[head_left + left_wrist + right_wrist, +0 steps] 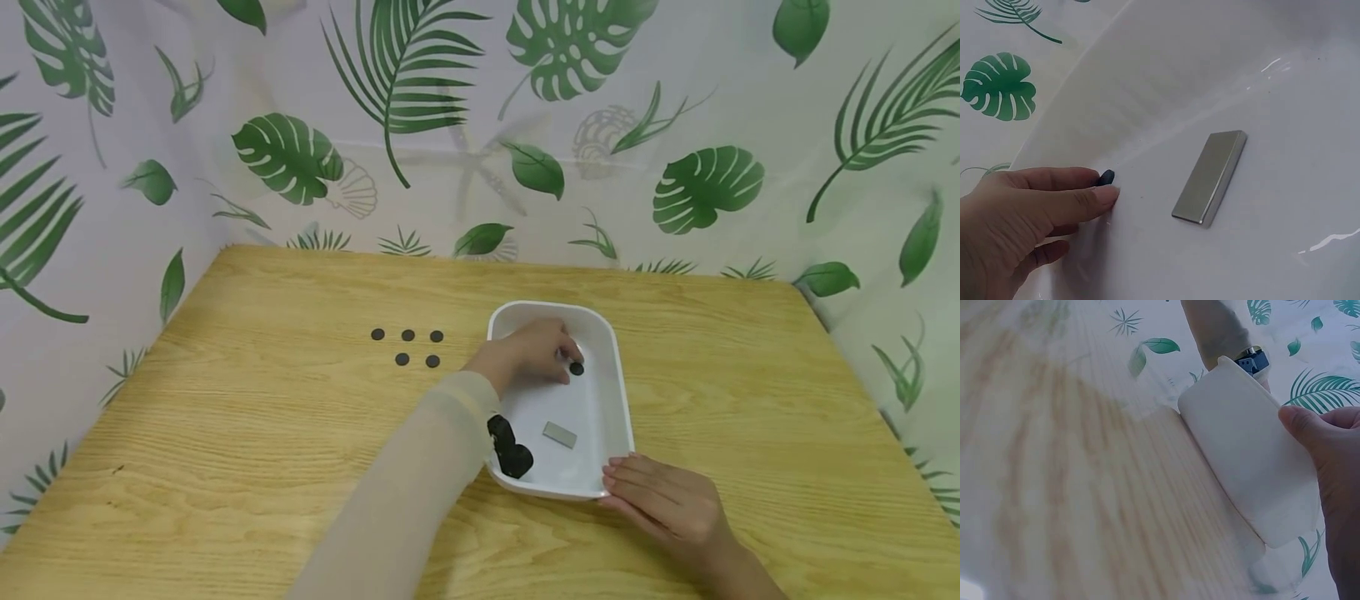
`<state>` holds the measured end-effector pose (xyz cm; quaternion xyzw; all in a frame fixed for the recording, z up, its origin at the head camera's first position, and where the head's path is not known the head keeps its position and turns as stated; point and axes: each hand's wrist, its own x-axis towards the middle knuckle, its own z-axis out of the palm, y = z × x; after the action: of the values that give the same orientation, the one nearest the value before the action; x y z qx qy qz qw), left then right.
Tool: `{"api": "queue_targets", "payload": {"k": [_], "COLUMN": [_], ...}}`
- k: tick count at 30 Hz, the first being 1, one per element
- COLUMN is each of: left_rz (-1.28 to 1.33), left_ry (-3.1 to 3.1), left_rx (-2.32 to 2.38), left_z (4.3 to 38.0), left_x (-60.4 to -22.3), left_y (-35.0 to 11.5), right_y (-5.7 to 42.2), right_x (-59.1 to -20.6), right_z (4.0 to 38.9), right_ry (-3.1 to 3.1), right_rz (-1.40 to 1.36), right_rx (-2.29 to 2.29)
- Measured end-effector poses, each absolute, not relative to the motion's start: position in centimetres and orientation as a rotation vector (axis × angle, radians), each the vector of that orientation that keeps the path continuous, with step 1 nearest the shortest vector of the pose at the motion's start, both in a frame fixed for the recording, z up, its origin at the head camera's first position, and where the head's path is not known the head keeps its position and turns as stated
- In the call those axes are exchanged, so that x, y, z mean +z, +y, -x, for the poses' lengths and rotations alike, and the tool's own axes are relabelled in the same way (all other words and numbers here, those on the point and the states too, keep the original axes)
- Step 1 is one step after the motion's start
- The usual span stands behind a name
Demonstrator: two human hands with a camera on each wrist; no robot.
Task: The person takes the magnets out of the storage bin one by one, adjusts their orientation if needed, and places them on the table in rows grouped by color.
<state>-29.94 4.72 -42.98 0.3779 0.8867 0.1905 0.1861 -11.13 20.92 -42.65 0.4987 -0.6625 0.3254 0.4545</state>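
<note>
Inside a white tray [596,417], my left hand [536,350] pinches a small black disc [1107,177] between thumb and forefinger, close to the tray's floor and far wall. A flat grey metallic rectangular bar [559,434] lies on the tray floor, nearer to me than that hand. At the tray's near right corner, my right hand [667,504] grips the rim, with the thumb [1300,422] on the outside in the right wrist view. Left of the tray, several black discs [407,335] lie in two rows on the table.
The wooden table [225,433] carries the tray right of its middle. A leaf-patterned cloth [450,200] stands behind and beside it. The black wrist camera [513,454] on my left forearm overlaps the tray's near left part in the head view.
</note>
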Motion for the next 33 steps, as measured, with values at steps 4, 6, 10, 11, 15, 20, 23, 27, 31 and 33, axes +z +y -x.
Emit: {"api": "queue_targets", "payload": {"k": [4,6,10,11,15,20,23,27,31,33], "left_rz": [-1.043,-1.02,-0.962,-0.953,-0.965,-0.952,-0.958,-0.975,-0.983,-0.986], "left_ry": [2.418,2.384,2.354,2.352,2.357,2.359,2.356,2.363,2.375,2.384], "left_rx": [0.632,0.667,0.708,0.71,0.687,0.655,0.655,0.641,0.622,0.598], "left_z": [29.95,29.9,29.6,29.53,29.3,29.17,29.17,29.22,29.19,29.18], "left_x": [-43.07,-43.06,-42.88,-42.85,-42.64,-42.63,-42.8,-42.94,-42.78,-42.81], "left_y": [4.56,4.49,4.27,4.23,4.11,3.98,3.96,3.96,4.02,4.04], "right_y": [20.97,21.01,21.0,20.99,20.93,20.84,20.77,20.7,20.72,20.72], "right_x": [-42.76,-42.83,-42.97,-42.99,-43.05,-43.1,-43.08,-42.99,-42.92,-42.91], "right_z": [11.0,10.94,10.92,10.96,11.09,11.13,11.1,11.12,11.15,11.17], "right_ry": [-1.652,-1.659,-1.664,-1.66,-1.635,-1.628,-1.628,-1.618,-1.621,-1.623], "right_rz": [-1.228,-1.226,-1.224,-1.225,-1.227,-1.23,-1.23,-1.233,-1.232,-1.235], "right_rx": [0.806,0.809,0.811,0.811,0.806,0.812,0.817,0.816,0.814,0.815]}}
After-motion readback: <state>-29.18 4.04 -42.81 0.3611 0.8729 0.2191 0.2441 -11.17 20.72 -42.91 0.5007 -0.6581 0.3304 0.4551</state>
